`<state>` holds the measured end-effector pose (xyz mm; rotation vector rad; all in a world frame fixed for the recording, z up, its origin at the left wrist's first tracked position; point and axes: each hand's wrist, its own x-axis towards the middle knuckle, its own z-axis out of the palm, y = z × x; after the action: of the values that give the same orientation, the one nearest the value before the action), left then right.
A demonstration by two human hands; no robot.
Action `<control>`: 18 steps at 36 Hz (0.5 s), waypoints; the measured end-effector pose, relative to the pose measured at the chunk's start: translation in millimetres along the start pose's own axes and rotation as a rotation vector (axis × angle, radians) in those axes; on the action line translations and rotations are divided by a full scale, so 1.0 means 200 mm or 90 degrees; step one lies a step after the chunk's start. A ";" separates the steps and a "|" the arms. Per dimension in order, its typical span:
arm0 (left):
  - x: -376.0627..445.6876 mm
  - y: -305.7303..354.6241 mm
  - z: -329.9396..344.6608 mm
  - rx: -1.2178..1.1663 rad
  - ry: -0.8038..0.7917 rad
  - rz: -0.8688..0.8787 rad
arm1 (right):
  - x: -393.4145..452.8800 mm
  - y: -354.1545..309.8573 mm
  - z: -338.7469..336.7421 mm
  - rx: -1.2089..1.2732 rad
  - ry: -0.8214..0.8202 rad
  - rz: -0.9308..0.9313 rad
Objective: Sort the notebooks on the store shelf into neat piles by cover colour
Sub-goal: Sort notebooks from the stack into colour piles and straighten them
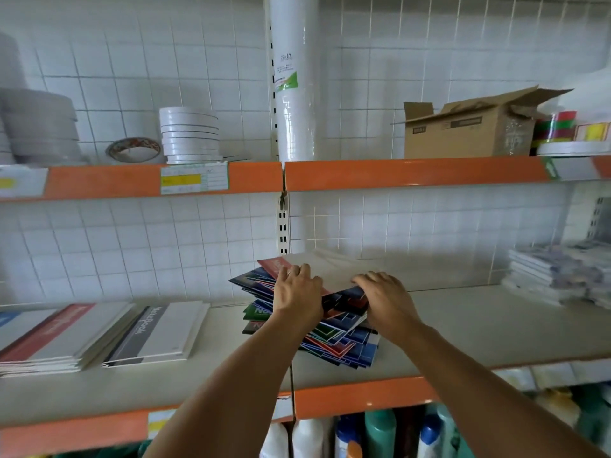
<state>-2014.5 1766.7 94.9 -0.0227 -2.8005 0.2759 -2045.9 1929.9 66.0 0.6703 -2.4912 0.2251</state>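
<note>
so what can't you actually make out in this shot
- Head view: lower covers in the mixed notebook pile, hidden by the left hand, the right hand and the notebooks above.
- Cardboard box contents: walls hide them.
- Shelf price label: too small, blurred.
- Wrapped stacks: blurred, cut off.

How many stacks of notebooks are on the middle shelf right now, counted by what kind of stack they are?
Messy mixed-colour notebook pile, both hands on it, left hand and right hand: 1
Neat flat stacks at left, red-striped stack and grey-striped stack: 2
Blurred wrapped stack at far right: 1
Total: 4
</note>
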 end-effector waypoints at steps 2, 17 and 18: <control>0.00 0.01 -0.01 -0.004 0.017 0.001 | -0.01 0.00 0.01 0.015 0.037 -0.012; -0.01 -0.09 0.01 -0.032 0.017 -0.020 | 0.05 0.00 -0.06 0.099 -0.135 0.078; -0.02 -0.10 0.01 -0.030 0.017 -0.019 | 0.06 0.00 -0.06 0.105 -0.162 0.088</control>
<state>-2011.6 1746.6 96.3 0.0044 -2.7781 0.2021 -2048.8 1927.8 83.6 0.6258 -2.7897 0.4235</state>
